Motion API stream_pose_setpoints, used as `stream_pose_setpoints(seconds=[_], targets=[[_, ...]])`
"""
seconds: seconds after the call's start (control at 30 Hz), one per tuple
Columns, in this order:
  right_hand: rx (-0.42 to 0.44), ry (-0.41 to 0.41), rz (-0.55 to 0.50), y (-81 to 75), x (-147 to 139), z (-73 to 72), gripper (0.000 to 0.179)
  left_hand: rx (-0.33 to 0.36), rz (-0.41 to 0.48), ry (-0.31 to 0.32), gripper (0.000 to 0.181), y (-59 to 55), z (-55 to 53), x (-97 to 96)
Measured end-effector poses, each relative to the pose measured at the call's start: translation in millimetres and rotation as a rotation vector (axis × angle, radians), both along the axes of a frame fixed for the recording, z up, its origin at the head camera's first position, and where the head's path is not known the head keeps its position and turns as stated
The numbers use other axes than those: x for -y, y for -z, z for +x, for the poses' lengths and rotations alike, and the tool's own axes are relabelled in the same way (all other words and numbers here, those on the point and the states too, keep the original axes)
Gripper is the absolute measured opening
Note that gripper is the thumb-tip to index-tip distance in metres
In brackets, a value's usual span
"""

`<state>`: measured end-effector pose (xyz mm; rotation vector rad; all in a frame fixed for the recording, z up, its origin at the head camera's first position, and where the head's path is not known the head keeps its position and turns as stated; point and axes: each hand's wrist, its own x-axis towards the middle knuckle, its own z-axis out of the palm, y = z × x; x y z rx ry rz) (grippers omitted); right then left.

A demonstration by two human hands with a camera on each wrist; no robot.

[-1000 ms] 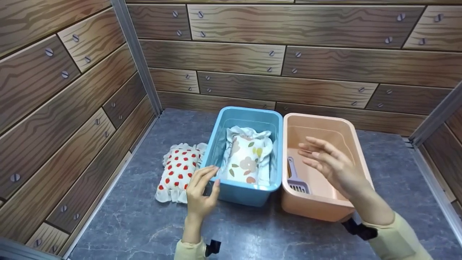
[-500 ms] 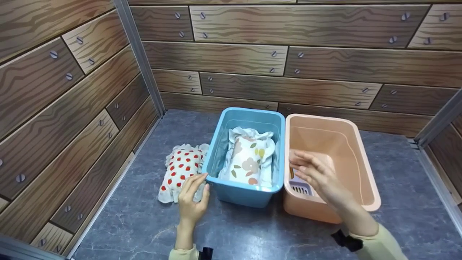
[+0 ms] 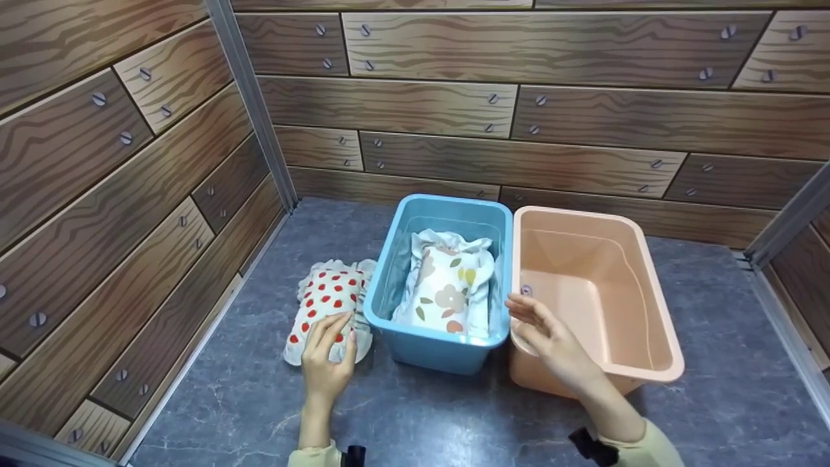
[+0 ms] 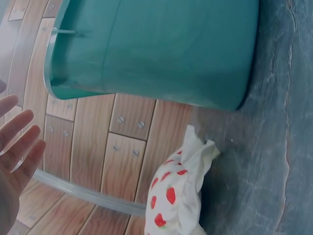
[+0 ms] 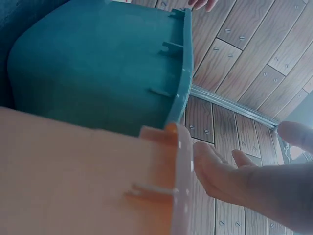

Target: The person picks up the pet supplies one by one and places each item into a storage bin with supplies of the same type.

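In the head view my left hand (image 3: 327,363) is over the front of a small ruffled cushion with red strawberries (image 3: 327,295). Its fingers are relaxed and hold nothing; the left wrist view shows that hand (image 4: 17,147) apart from the cushion (image 4: 176,191). A blue plastic bin (image 3: 428,353) stands beside the cushion, with a flower-print frilled cushion (image 3: 447,285) lying inside. My right hand (image 3: 551,344), fingers loosely extended, hovers by the near left rim of a peach bin (image 3: 648,259). Only the handle end of a lilac slotted scoop (image 3: 526,290) shows in that bin; my hand hides the rest.
Both bins stand side by side on a dark marbled floor (image 3: 415,421). Wood-print walls (image 3: 415,104) enclose the back and left, joined by a grey metal corner post (image 3: 253,104). Another wall edge (image 3: 791,324) is at the right.
My right hand has drawn back from inside the peach bin toward its near left rim. My left hand has moved left from the blue bin's corner to above the strawberry cushion.
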<state>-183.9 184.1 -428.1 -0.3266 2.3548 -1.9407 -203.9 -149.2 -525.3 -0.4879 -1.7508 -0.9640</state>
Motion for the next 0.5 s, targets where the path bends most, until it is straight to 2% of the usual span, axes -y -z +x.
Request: stream_pose_setpoints(seconds=[0.1,0.3,0.5], targets=[[-0.059,0.043,0.105,9.4,5,0.9,0.048,0.029,-0.01,-0.022,0.035,11.9,-5.3,8.2],[-0.253,0.141,0.477,30.5,13,1.8,0.057,0.078,-0.009,-0.028,0.033,20.4,-10.0,20.2],[-0.378,0.182,0.637,44.5,17,1.6,0.058,0.141,-0.017,-0.061,0.03,22.2,-13.9,26.9]])
